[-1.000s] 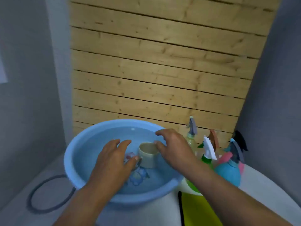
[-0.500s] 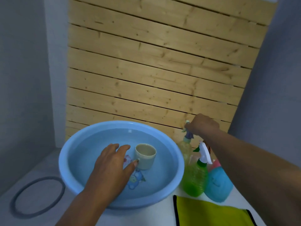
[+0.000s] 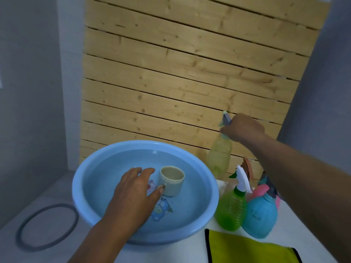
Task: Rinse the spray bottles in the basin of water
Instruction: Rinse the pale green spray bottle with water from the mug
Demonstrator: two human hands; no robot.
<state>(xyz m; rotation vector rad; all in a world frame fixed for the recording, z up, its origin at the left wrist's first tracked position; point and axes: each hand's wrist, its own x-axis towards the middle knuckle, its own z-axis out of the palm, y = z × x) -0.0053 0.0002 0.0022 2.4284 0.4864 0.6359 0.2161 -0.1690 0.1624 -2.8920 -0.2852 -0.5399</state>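
Observation:
A light blue basin (image 3: 91,215) of water stands on the white table, with a beige mug (image 3: 171,182) in it. My left hand (image 3: 135,190) lies in the basin with loosely spread fingers, its thumb touching the mug's handle side. My right hand (image 3: 242,128) grips the spray head of a pale yellow spray bottle (image 3: 218,158), which hangs in the air to the right of the basin. A green spray bottle (image 3: 230,211) with a white trigger and a round teal spray bottle (image 3: 260,217) stand on the table by the basin's right rim.
A yellow cloth (image 3: 247,251) with a dark edge lies at the front right. A grey ring (image 3: 47,226) lies on the table at the left. A wooden slat panel (image 3: 190,73) leans behind the basin. More spray heads (image 3: 248,168) show behind the green bottle.
My right hand left the mug, reached to the bottles on the right, took the pale yellow one by its head and raised it. The left hand stayed in the basin.

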